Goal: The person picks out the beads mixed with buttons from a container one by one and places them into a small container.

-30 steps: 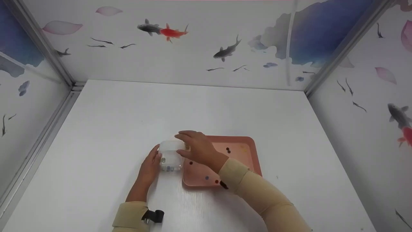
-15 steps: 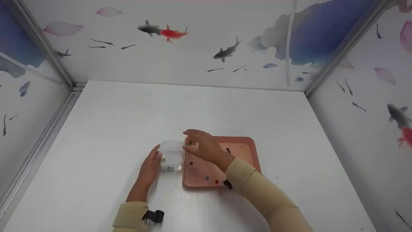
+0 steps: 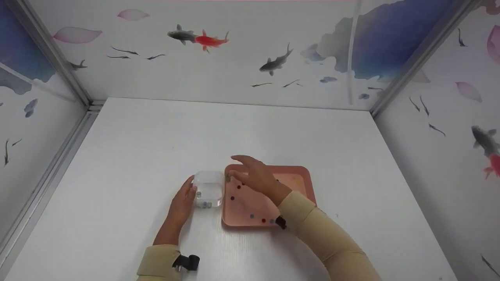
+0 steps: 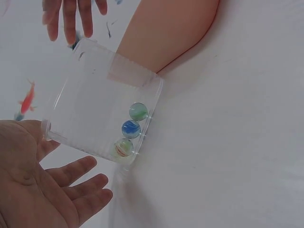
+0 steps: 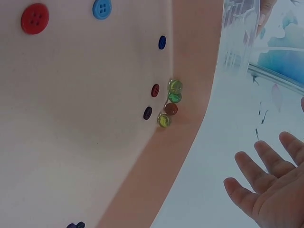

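Observation:
In the head view, a clear plastic tub (image 3: 211, 191) stands left of the pink tray (image 3: 250, 208). My left hand (image 3: 183, 203) rests against its left side, fingers extended. Through the tub's wall in the left wrist view, a green-streaked marble (image 4: 138, 111), a blue-streaked marble (image 4: 131, 129) and a red-and-yellow streaked marble (image 4: 123, 147) show at the bottom. Over the tray's back-left part my right hand (image 3: 258, 177) hovers with spread fingers, holding nothing visible. Several marbles (image 5: 175, 96) lie against the tray's wall in the right wrist view.
Buttons lie scattered on the tray, among them a large red button (image 5: 35, 18), a light blue button (image 5: 102, 8) and a small dark blue button (image 5: 162, 42). White panels printed with fish (image 3: 211, 40) enclose the white table (image 3: 179, 132) at the back and sides.
My right hand has drawn back to the right, from the tub's right edge to over the tray. Marbles in the tray's back-left corner show beside it. The left hand and tub stay put.

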Motion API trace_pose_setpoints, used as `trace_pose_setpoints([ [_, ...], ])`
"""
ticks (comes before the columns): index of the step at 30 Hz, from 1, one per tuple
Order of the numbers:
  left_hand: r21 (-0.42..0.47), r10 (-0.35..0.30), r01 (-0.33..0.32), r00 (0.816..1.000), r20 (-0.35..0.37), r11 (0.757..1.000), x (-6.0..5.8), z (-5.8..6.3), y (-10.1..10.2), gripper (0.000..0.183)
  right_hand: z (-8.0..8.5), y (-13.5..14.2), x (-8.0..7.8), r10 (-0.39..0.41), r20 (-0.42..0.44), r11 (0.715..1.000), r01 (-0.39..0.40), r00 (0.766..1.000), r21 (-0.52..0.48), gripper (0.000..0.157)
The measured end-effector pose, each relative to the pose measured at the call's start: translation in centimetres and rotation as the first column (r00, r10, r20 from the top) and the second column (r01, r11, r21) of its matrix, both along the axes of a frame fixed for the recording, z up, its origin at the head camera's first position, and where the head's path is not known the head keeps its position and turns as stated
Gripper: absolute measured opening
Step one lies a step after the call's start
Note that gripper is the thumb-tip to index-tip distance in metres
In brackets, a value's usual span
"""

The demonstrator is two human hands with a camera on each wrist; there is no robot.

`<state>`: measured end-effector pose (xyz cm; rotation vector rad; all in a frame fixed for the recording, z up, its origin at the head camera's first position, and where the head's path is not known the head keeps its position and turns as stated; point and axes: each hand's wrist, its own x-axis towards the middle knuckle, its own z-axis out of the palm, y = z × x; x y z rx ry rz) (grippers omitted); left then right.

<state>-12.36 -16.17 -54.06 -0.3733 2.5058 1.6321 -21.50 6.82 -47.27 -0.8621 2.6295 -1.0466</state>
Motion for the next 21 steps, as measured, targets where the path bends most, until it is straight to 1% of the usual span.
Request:
trace_pose_setpoints([
  [8, -0.012, 0.007, -0.007, 1.0, 0.004, 1.0, 0.0, 0.1, 0.1, 0.053, -0.3, 0.5, -0.4, -0.022, 0.096, 0.998, 0.027, 0.995, -0.06, 0.059],
  [13, 0.019, 0.001, -0.002, 1.0, 0.013, 1.0, 0.0, 0.1, 0.1, 0.054, -0.6, 1.0, -0.7, -0.04, 0.189, 0.99, 0.064, 0.981, -0.123, 0.055],
  [15, 0.032, -0.003, 0.002, 1.0, 0.014, 0.999, 0.0, 0.1, 0.0, 0.056, -0.7, 1.2, -0.9, -0.05, 0.219, 0.988, 0.08, 0.974, -0.13, 0.055],
  [21, 0.033, -0.004, 0.004, 1.0, 0.005, 0.999, 0.1, 0.2, -0.1, 0.055, -0.9, 1.6, -1.4, -0.063, 0.257, 0.987, 0.099, 0.964, -0.129, 0.064],
])
